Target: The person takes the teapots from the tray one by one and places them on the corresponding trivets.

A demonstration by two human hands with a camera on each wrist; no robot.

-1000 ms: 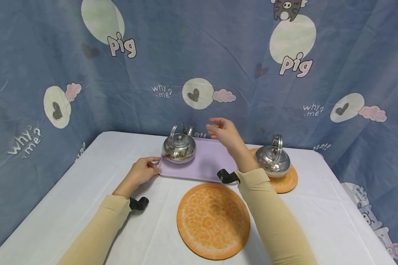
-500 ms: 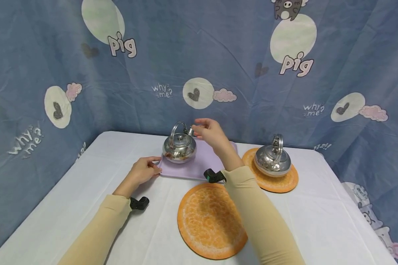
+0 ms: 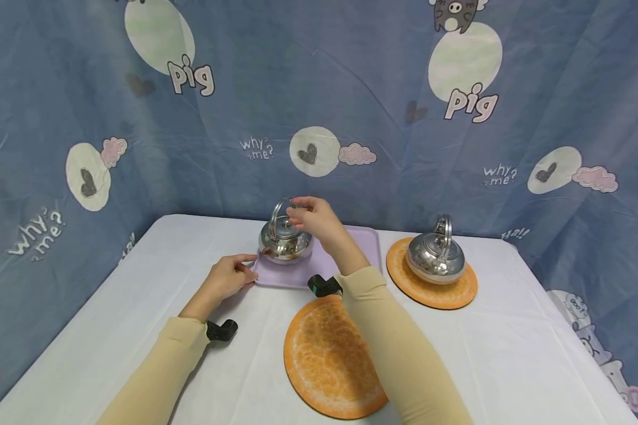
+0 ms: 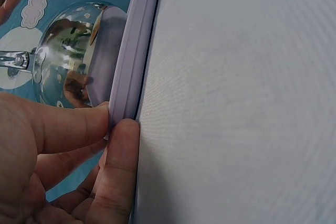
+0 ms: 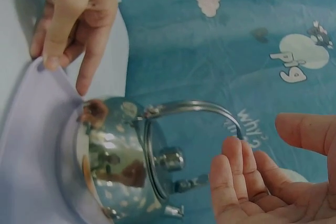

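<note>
Kettle [image 3: 282, 250] mid-frame, on the tray [image 3: 365, 242] my left hand [image 3: 225, 277] pinches, probably for steadiness; my right hand [image 3: 317, 219], fingers unclosed, hovers by the handle [image 5: 197, 105].

You see two kettles [image 3: 284, 250] [image 3: 435, 264] of glossy, smooth metal, a tray [image 3: 321, 265] of matt, plastic-looking material, a cloth backdrop [image 3: 276, 82].

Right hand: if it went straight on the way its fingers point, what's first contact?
Most likely the arched handle of the kettle on the purple tray. The right hand has its fingertips right by it; whether they already touch is unclear.
</note>
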